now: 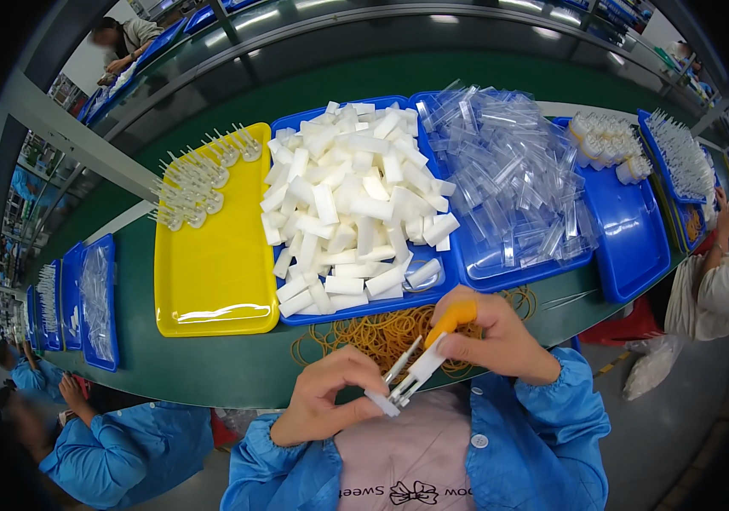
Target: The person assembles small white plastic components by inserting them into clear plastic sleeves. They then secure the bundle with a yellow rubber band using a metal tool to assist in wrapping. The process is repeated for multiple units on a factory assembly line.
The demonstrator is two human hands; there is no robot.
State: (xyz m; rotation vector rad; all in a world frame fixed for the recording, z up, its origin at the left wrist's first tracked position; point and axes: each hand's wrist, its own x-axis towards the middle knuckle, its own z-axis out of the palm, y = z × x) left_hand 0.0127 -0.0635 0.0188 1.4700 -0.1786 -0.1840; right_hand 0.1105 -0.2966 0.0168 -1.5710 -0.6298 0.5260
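In front of my chest, my left hand (336, 398) pinches the flat base of a white pronged plastic part (384, 402). Its slim prongs point up toward my other hand. My right hand (490, 330), with an orange cover on one finger, grips a white foam block (427, 363) between thumb and fingers. The block's lower end meets the prongs; whether any prong is inside it, I cannot tell. Just beyond both hands lies a heap of yellow-orange rubber bands (381, 334). Similar pronged parts (197, 189) stand at the far end of a yellow tray (211, 294).
White foam blocks (339, 204) fill a blue tray beyond my hands. To its right, another blue tray holds clear plastic sleeves (509, 170); farther right, a blue tray (633, 230) carries white round pieces (607, 140). Tweezers (567, 300) lie nearby. Co-workers sit on both sides.
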